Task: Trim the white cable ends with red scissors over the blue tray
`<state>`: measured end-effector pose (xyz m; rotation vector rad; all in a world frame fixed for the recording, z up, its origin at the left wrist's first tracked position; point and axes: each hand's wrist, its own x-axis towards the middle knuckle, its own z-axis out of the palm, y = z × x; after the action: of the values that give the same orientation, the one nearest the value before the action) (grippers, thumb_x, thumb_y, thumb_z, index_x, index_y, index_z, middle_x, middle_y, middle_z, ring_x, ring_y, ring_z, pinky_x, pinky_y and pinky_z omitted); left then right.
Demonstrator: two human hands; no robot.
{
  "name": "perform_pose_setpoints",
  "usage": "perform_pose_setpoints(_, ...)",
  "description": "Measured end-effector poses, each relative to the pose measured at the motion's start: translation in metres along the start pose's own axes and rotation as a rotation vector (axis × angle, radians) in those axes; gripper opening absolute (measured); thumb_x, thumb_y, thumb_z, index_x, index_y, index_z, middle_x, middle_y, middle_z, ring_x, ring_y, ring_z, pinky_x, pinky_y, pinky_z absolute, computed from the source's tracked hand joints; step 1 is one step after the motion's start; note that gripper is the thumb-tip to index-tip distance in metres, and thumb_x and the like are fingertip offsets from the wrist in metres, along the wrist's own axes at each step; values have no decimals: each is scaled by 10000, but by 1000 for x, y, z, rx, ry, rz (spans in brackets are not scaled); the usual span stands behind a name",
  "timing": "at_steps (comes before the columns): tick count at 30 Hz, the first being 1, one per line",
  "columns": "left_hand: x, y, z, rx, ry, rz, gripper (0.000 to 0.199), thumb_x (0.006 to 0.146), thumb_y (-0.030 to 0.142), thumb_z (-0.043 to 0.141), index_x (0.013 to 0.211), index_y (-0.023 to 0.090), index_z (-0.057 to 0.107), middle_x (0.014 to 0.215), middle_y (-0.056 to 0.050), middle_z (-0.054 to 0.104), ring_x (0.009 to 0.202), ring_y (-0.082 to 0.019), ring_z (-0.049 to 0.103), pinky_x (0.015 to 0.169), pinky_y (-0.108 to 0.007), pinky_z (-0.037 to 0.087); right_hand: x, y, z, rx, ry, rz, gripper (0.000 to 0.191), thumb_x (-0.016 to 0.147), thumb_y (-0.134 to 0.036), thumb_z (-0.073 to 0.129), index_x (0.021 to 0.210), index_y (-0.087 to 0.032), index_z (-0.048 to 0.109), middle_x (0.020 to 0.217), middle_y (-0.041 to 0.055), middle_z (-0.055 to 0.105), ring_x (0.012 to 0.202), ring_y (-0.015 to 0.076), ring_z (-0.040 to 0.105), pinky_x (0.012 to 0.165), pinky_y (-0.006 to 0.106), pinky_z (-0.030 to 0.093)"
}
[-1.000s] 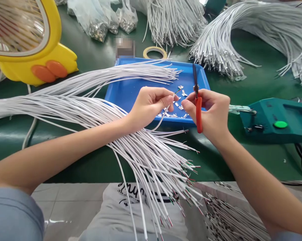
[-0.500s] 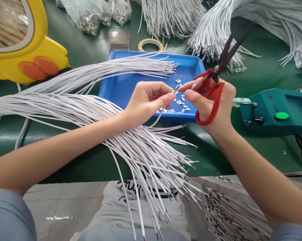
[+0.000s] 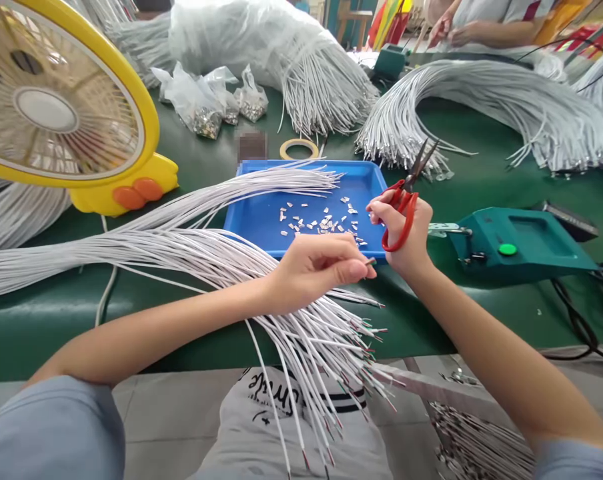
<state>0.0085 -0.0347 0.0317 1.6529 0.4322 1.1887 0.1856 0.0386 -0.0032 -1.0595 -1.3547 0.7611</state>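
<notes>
My left hand (image 3: 326, 270) is closed in a pinch on a cable, whose stripped end with small coloured wires (image 3: 370, 262) sticks out past the fingertips. Red-handled scissors (image 3: 406, 213) sit in my right hand (image 3: 414, 233), blades pointing up and away. My right fingers are by the right rim of a blue tray (image 3: 261, 210). Small white scraps (image 3: 326, 223) lie scattered in that tray. Under my left forearm spreads a bundle of white cables (image 3: 301, 327), their ends hanging over the table's near edge. A second cable bundle (image 3: 281, 179) rests across the tray's far left part.
A yellow fan (image 3: 151, 133) stands at the left. To the right is a green machine (image 3: 521, 240) with a green button. Bags of small metal parts (image 3: 206, 120), a tape roll (image 3: 299, 149) and more cable bundles (image 3: 481, 83) lie farther back. Another person's hands (image 3: 446, 30) are at the top right.
My left hand has come away from my right fingers, down to the tray's near edge with the cable. The view has tilted up. The scissors stay in my right hand.
</notes>
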Motion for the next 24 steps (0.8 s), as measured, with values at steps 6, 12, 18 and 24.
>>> perform_pose_setpoints(6, -4, -4, 8, 171, -55, 258, 50, 820, 140, 667, 850, 109, 691, 729, -61, 649, 628, -90, 588, 583, -181, 505, 3, 4, -1, 73, 6, 50, 88, 695, -223, 606, 657, -176, 542, 607, -31, 554, 546, 87, 471, 564, 260, 374)
perform_pose_setpoints(12, -16, 18, 15, 378, -183, 328, 101, 882, 107, 536, 864, 119, 635, 715, -59, 609, 622, -103, 558, 559, -193, 468, -3, 2, -4, 36, -9, 96, 157, 717, -311, 610, 636, -202, 530, 556, -47, 494, 510, 82, 426, 532, 260, 369)
perform_pose_setpoints(18, -30, 24, 18, 673, -385, 392, 174, 917, 131, 420, 822, 162, 562, 631, -12, 541, 518, -119, 430, 449, -283, 278, -10, -3, -3, -51, -69, 110, 266, 721, -474, 629, 616, -254, 522, 602, -25, 553, 544, 130, 498, 558, 315, 460)
perform_pose_setpoints(24, -30, 14, 29, 773, -505, 372, 241, 925, 177, 434, 721, 169, 563, 619, 6, 520, 490, -119, 395, 446, -309, 267, -10, -4, -3, -81, -93, 116, 269, 685, -481, 663, 597, -266, 527, 618, -35, 580, 574, 137, 507, 583, 325, 473)
